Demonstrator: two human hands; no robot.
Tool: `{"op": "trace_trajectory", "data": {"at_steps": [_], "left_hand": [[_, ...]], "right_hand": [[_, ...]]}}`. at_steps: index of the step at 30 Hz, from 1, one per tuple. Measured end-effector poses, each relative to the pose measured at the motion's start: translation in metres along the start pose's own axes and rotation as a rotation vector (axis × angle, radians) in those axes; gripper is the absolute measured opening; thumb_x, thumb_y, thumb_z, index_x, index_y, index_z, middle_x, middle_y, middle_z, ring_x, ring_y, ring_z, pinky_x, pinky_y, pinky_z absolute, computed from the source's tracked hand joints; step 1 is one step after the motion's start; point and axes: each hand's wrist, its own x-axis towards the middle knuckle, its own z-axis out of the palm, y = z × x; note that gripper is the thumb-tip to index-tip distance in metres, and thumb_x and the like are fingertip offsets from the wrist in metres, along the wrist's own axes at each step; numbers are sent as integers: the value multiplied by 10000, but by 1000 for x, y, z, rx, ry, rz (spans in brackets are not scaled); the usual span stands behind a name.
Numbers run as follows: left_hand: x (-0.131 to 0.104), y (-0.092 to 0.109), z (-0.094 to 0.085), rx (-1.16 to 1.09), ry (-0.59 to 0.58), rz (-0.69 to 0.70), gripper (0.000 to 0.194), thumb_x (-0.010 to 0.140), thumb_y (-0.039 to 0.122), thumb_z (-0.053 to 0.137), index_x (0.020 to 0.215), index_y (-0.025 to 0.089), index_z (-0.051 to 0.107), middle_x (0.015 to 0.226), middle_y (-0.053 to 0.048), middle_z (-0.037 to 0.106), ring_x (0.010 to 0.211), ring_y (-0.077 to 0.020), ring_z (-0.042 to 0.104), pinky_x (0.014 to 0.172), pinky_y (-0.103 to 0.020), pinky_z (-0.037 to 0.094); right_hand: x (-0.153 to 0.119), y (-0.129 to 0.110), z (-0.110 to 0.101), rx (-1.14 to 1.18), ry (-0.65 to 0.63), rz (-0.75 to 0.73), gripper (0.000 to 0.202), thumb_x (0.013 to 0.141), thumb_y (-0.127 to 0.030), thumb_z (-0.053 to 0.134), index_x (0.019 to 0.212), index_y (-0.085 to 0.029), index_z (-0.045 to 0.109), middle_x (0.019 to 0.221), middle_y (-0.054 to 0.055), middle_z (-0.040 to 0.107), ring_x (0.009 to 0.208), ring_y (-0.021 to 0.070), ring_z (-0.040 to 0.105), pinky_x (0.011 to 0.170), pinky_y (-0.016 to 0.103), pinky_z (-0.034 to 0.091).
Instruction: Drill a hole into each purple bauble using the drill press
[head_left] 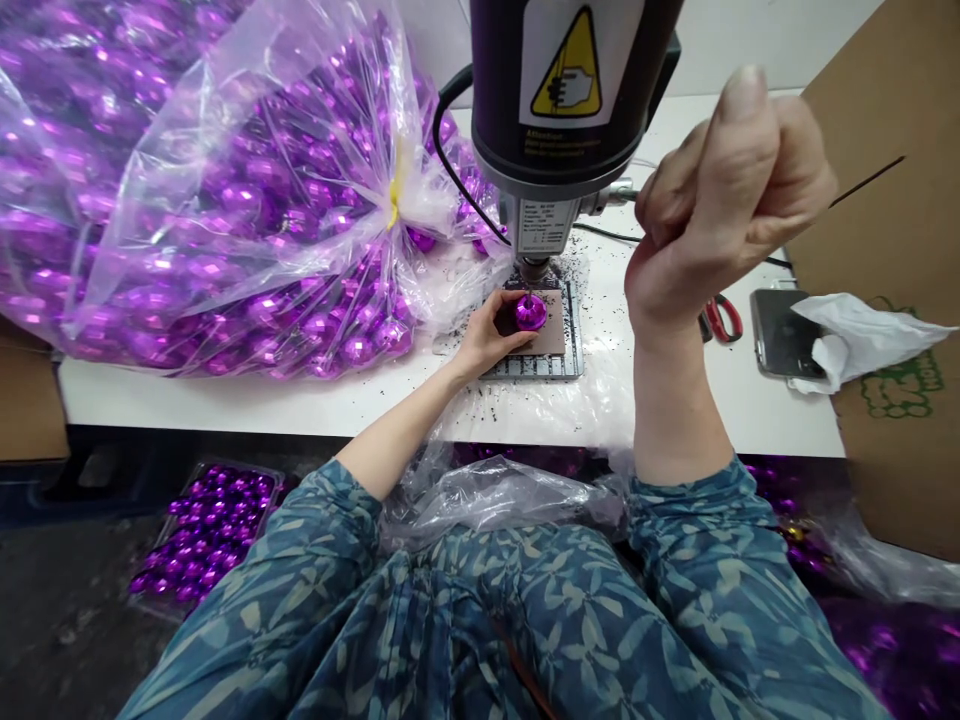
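Observation:
My left hand [499, 328] pinches a shiny purple faceted ball [530, 311] between thumb and fingers. The ball rests on a small flat board [556, 338], which lies on the slotted metal base [534, 370] of a bench drill press [559, 150]. Directly above the ball is the drill's lower end, its bit seeming to meet the top of the ball; whether it has gone in I cannot tell. Raised on the right, my right hand [724, 190] is closed round the press's lever [622, 192], whose outer end the fingers hide.
Big clear bags [225, 200] of purple balls fill the table's left side. A clear tray [210, 530] of balls stands low at left. Red-handled scissors [724, 320], a dark phone [787, 335] and crumpled tissue [862, 335] lie right, beside a cardboard box [892, 200]. Dark shavings surround the base.

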Motion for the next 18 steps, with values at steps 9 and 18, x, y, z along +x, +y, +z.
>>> {"op": "trace_trajectory", "data": {"at_steps": [9, 18], "left_hand": [[0, 0, -1, 65, 18, 17, 670, 832, 529, 959, 1335, 194, 668, 1295, -136, 797, 1218, -306, 781, 1078, -447, 645], [0, -2, -1, 37, 17, 32, 683, 829, 560, 951, 1329, 196, 663, 1296, -131, 798, 1229, -300, 779, 1092, -431, 624]], "right_hand": [[-16, 6, -7, -79, 28, -29, 761, 937, -734, 637, 600, -185, 233, 499, -35, 155, 427, 28, 225, 478, 285, 176], [-31, 22, -27, -136, 0, -56, 815, 926, -711, 681, 600, -213, 124, 462, -46, 99, 411, 47, 148, 482, 344, 185]]}}
